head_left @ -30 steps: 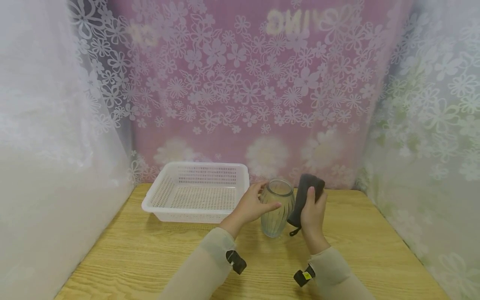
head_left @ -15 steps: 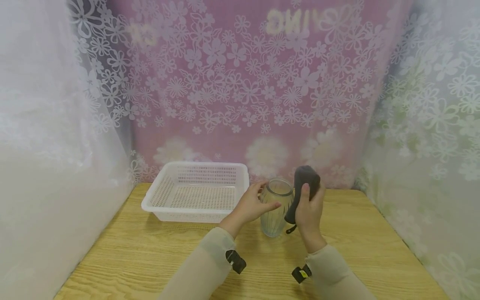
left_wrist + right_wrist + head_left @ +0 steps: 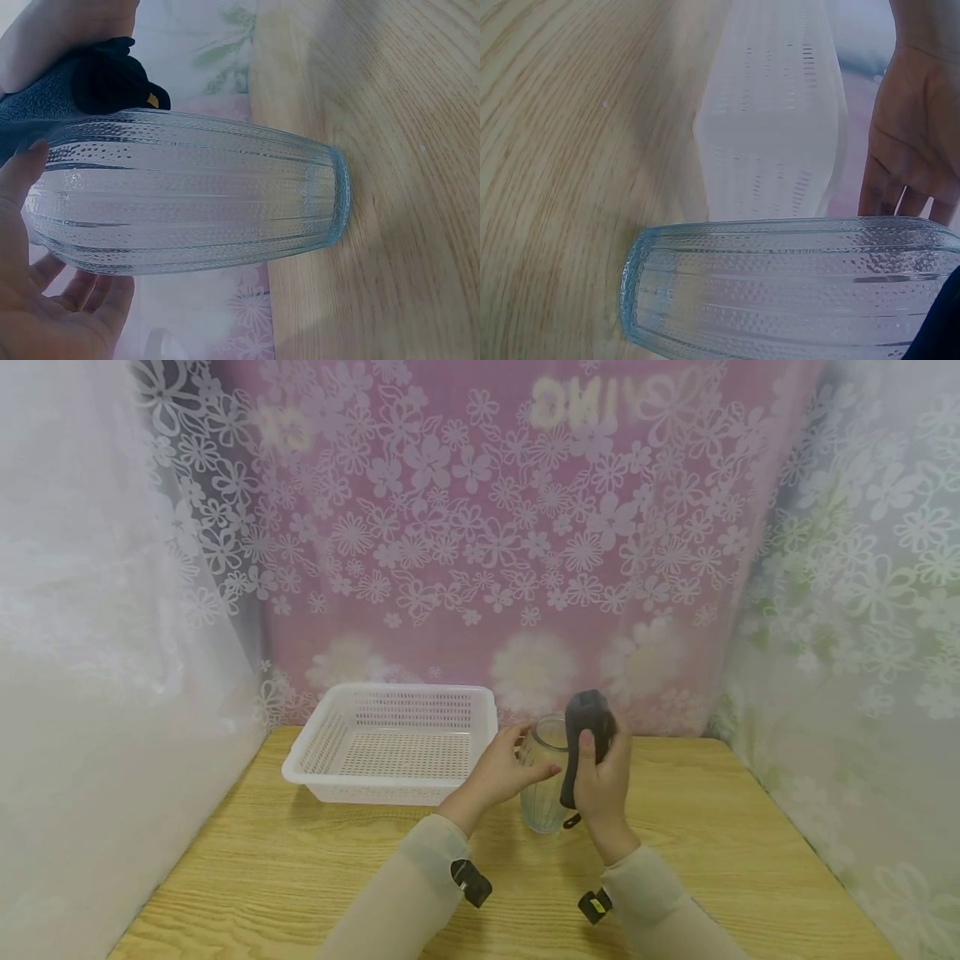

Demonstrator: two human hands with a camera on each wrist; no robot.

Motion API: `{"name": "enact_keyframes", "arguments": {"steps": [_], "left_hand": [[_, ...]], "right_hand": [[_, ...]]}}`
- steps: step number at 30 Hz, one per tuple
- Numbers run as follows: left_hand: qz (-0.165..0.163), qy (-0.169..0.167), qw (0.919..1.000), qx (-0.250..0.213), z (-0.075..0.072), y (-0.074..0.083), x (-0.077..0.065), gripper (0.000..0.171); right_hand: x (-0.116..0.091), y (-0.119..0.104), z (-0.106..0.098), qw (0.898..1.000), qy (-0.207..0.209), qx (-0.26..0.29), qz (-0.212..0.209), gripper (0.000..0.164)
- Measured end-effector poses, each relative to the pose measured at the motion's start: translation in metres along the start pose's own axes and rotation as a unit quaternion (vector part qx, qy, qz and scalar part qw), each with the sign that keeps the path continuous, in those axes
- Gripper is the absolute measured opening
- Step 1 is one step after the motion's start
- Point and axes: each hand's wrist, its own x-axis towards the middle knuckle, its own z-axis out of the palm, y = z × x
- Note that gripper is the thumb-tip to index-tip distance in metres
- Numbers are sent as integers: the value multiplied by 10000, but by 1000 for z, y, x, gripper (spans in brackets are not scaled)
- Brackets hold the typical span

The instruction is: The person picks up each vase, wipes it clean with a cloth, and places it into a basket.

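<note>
A clear ribbed glass vase [image 3: 540,797] stands upright on the wooden table. My left hand [image 3: 501,774] holds it from the left, thumb across the front and fingers round the far side. In the left wrist view the thumb and fingertips lie against the upper part of the vase [image 3: 202,195]. My right hand [image 3: 606,785] grips a folded dark grey cloth [image 3: 587,714] with a small hanging loop. That cloth overlaps the right side of the vase in the head view, and its dark end [image 3: 112,82] lies right along the glass in the left wrist view.
To the left of the vase sits a white perforated plastic basket [image 3: 382,792], with its near right corner behind my left hand. Flowered curtains [image 3: 480,527] enclose the wooden table [image 3: 337,877] at the back and both sides.
My right hand has moved left with the cloth, from beside the vase to overlapping its right side, and the cloth has risen slightly. The left hand and vase stay put.
</note>
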Motion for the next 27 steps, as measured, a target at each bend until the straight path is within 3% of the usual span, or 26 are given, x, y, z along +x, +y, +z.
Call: {"name": "enact_keyframes", "arguments": {"steps": [9, 21, 27], "left_hand": [[-2, -9, 10000, -68, 0, 1, -1, 87], [-79, -32, 9998, -178, 0, 1, -1, 86], [-67, -13, 9998, -168, 1, 0, -1, 86]], "right_hand": [[-3, 5, 0, 9996, -88, -135, 232, 47], [-5, 9, 0, 9953, -20, -8, 967, 47], [-8, 45, 0, 9906, 67, 52, 1367, 51]]}}
